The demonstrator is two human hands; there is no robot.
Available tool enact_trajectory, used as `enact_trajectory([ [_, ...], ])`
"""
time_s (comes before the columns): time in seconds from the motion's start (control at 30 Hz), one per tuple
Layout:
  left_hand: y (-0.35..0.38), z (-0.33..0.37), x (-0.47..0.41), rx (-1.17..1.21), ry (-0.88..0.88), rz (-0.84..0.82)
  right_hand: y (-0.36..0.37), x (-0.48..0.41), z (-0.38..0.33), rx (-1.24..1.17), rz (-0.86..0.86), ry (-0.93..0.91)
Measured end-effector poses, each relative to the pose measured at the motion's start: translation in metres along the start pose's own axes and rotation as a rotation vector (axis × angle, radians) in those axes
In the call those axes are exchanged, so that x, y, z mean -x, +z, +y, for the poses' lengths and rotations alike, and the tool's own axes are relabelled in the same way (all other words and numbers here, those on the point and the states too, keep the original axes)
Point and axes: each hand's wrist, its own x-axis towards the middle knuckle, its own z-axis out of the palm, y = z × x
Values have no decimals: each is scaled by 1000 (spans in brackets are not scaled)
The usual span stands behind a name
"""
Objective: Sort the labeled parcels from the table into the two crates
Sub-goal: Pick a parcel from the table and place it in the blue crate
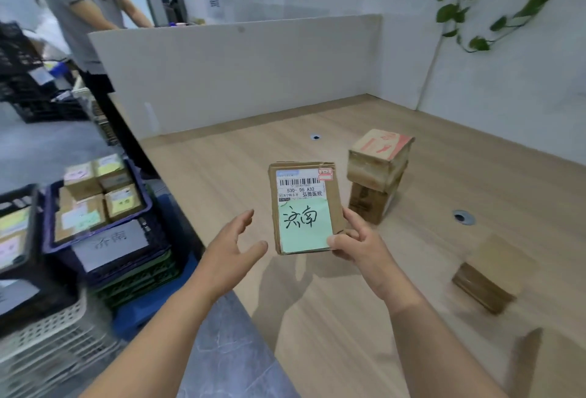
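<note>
My right hand (356, 237) grips a flat cardboard parcel (304, 204) by its lower right corner and holds it upright above the wooden table (396, 302). The parcel carries a barcode label and a green note with handwritten characters. Just left of the parcel, my left hand (234, 245) hovers with spread fingers and touches nothing. Two stacked cardboard parcels (377, 172) stand on the table behind the held one. Another brown parcel (488, 277) lies at the right. A dark blue crate (146, 204) with several labeled parcels sits left of the table. A black crate (28, 217) is at the far left.
White partition walls (253, 74) close the table's back and right sides. A white basket (47, 334) and stacked crates sit on the floor at lower left. A person (82, 10) in a grey shirt stands at the back left. Two cable holes (463, 217) pierce the tabletop.
</note>
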Motion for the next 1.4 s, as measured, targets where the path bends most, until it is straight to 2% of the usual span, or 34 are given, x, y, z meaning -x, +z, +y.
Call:
enact_trajectory([
  [0.2,-50,-42,-3,-211,5,145,60,-45,-6,69,-109,8],
  [0.5,-155,-127,-23,-266,-116,242,197,-123,-7,132,-260,50],
  [1.0,-331,-283,-49,-350,-298,273,430,-233,20,173,-437,80],
  [1.4,-381,-364,-110,-370,-425,253,516,-340,60,271,-497,221],
])
